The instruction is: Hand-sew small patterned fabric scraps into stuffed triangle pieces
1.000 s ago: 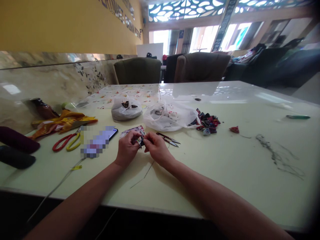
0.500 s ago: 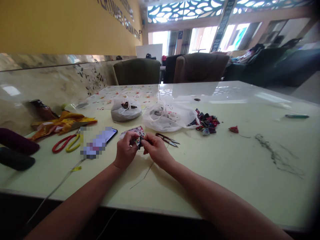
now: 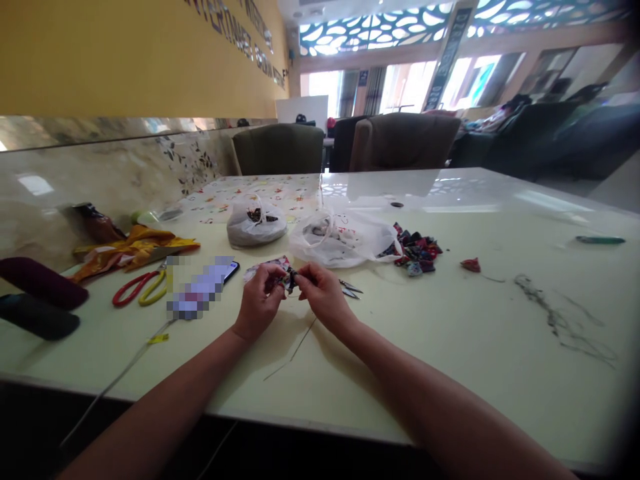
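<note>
Between my two hands is a small patterned piece of fabric (image 3: 290, 281), dark with bits of colour. My left hand (image 3: 263, 298) pinches its left side, while the fingertips of my right hand (image 3: 325, 293) close on its right edge. Any needle is too small to make out. A thread (image 3: 293, 355) trails from under my right hand across the tabletop. Just behind my left hand lies a flat patterned cloth (image 3: 253, 268). Thread snips (image 3: 351, 289) stick out from behind my right hand, their handles hidden by it.
Two white plastic bags (image 3: 256, 230) stand ahead, with a pile of fabric pieces (image 3: 417, 250) beside the right one. To the left are red-and-yellow scissors (image 3: 150, 288), a phone (image 3: 205, 290) and thread spools (image 3: 40, 317). A red scrap (image 3: 470, 265), tangled thread (image 3: 550, 313) and green pen (image 3: 600, 239) lie right.
My right hand has turned and shifted slightly over the fabric, now covering the handles of the snips. Both hands keep their hold. The whole view has shifted a little.
</note>
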Motion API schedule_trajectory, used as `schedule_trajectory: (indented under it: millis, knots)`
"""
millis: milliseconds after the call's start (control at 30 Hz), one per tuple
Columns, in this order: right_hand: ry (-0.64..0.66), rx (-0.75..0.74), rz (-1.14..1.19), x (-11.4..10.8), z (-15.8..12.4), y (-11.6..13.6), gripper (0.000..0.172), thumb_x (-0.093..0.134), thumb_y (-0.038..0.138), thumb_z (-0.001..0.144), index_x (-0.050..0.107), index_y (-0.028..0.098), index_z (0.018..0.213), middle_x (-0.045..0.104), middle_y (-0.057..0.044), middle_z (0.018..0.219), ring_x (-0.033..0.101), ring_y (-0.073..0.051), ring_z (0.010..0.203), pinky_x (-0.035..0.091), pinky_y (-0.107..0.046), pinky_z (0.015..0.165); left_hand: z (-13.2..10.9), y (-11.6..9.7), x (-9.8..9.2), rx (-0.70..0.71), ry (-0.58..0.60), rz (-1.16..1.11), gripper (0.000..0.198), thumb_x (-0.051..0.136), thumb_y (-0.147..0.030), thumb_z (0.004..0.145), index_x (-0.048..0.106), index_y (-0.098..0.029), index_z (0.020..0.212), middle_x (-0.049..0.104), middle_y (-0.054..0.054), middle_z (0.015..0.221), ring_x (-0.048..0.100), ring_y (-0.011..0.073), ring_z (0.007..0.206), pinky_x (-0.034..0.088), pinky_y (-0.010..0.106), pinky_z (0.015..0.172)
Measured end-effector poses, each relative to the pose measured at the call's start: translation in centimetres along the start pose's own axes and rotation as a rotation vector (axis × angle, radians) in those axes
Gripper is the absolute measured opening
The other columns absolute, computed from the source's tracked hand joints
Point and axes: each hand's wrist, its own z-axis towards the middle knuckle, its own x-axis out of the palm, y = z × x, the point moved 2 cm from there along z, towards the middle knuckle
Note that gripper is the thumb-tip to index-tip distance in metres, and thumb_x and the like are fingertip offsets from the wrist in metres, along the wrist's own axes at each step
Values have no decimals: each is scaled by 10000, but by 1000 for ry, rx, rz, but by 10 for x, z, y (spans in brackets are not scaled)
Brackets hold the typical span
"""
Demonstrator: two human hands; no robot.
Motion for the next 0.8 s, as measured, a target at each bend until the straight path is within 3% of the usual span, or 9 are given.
schedule_trajectory:
  millis: [200,367,533,800]
  knots:
    - [1,-11,-27,-3,3,-2,118,596,302,803,560,201,755,557,25,658,515,-121,590,468,-257,559,4,-2,-2,-258,-17,-247,253,551,-357,863,621,-163,1009,643,47,927,622,147,740,583,284,609]
    - [43,-63,-152,-2,1,0,68,595,254,796,568,198,769,590,15,696,526,-125,641,441,-252,605,8,1,-1,-259,73,-180,288,726,-396,760,687,-141,888,638,28,817,595,133,693,539,228,543]
    - [113,28,-27,-1,4,-4,149,645,319,772,608,176,792,601,10,700,542,-125,651,466,-250,603,7,3,-1,-265,16,-223,241,756,-365,738,687,-142,800,632,1,702,544,98,575,503,220,516]
    - [244,148,123,1,2,-1,164,636,326,772,609,165,761,583,24,696,536,-94,603,482,-238,590,6,5,0,-387,86,-378,312,737,-447,763,659,-155,837,616,-1,715,537,90,553,494,213,488]
